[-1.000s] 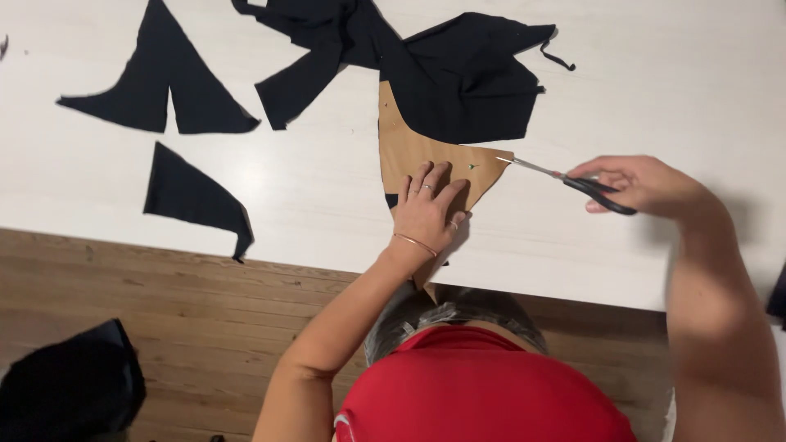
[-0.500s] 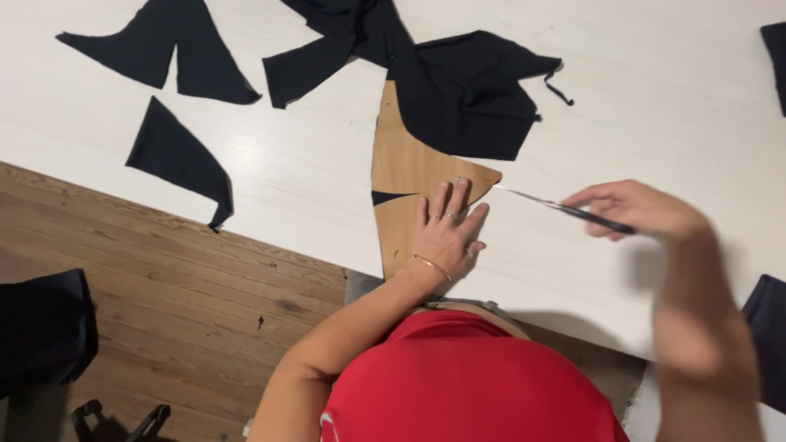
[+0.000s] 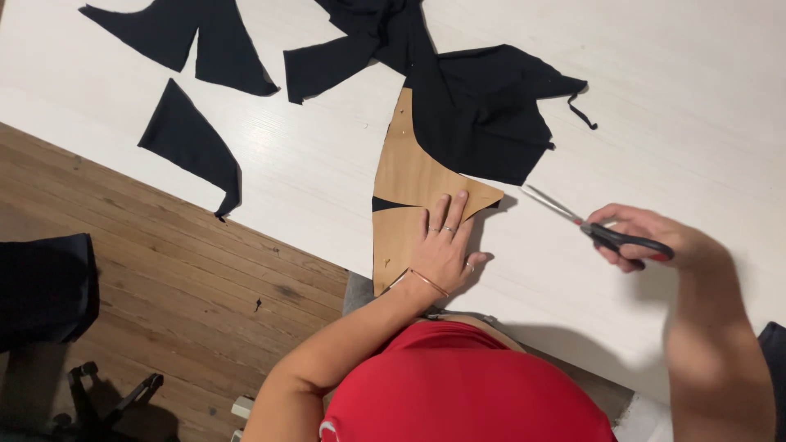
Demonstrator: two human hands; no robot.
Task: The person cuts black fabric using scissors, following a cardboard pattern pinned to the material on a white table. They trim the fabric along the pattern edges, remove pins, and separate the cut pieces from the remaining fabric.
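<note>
Lying flat on the white table (image 3: 696,98), the brown paper pattern (image 3: 409,176) sits near the table's front edge, its lower end reaching that edge. The left hand (image 3: 444,250) rests on the pattern's lower right part, palm down, fingers spread and open, pressing it to the table. A strip of black cloth shows across the pattern just left of those fingers. The large black fabric piece (image 3: 483,110) overlaps the pattern's upper right side. Right of the pattern and apart from it, the right hand (image 3: 647,237) is closed around the dark handles of the scissors (image 3: 585,223), blades pointing toward the pattern's tip. Farther left of the pattern lie a black triangular scrap (image 3: 192,143) and a forked black piece (image 3: 192,37).
</note>
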